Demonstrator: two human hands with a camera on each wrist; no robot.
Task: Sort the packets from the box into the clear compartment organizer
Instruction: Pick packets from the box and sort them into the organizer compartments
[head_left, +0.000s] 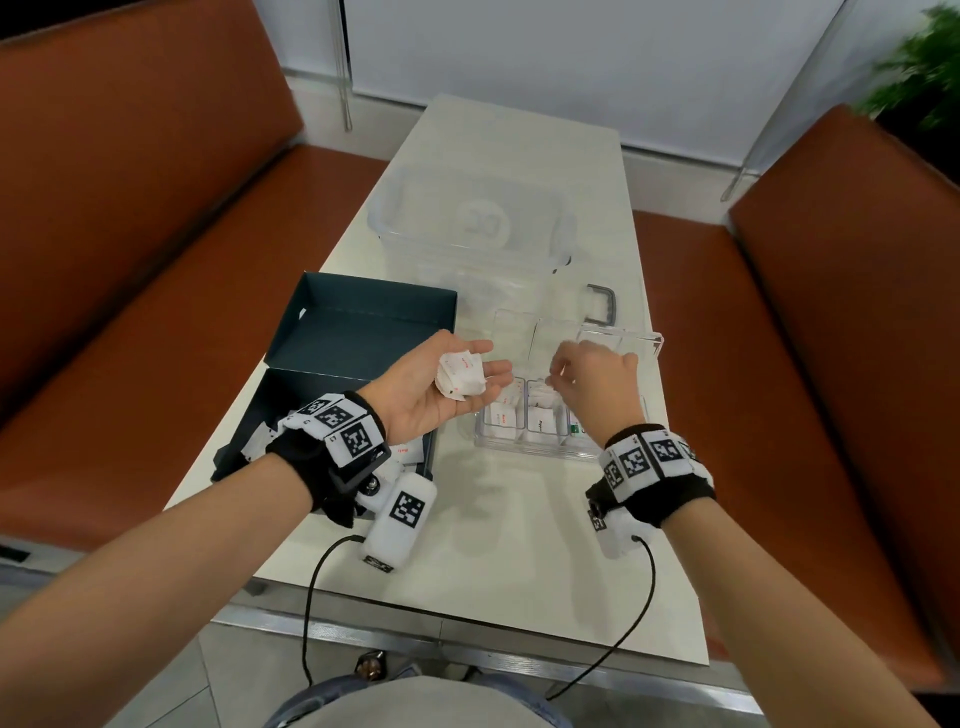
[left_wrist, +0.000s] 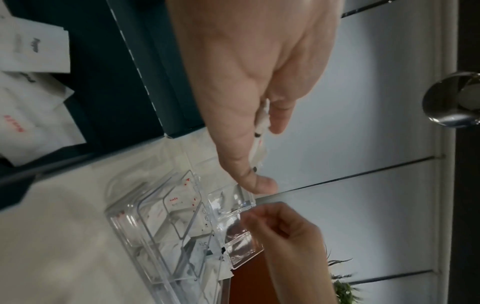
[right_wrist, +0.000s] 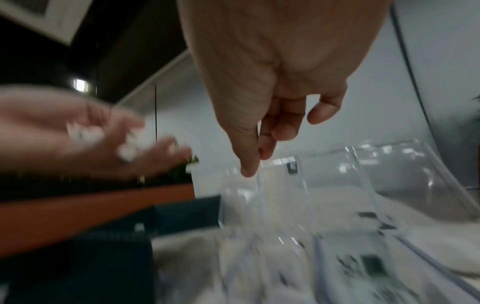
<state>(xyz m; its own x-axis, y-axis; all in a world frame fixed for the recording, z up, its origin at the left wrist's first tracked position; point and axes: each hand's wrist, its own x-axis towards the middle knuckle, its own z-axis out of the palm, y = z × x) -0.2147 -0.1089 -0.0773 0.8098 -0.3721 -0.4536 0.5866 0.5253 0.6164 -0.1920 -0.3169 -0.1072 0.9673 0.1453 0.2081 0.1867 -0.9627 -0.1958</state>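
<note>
1. Nearest the person, the front of the worktop carries only the wrist-camera cables.
2. The box, dark and with its lid folded back, sits at the left side. Several white packets remain in it; the left wrist view shows at least three, one with red print.
3. The left hand hovers palm up between the box and the clear compartment organizer. Its fingers are loosely extended, and it cradles a small bunch of packets with red print against the palm.
4. The right hand hangs over the organizer with its fingers curled downward. Thumb and forefinger are drawn together, but I cannot tell from any view whether they pinch a packet; the right wrist view is blurred.
5. The organizer stands just right of the box with its hinged lid raised. The near row holds packets in at least three compartments; one bears red print, another a green mark. The far compartments look empty, though the clear plastic makes this uncertain.
6. A larger clear container stands farther back on the worktop, apart from the work.
7. Judgement: the sort is partly done. Remaining work covers the bunch in the left hand and the packets in the box.
</note>
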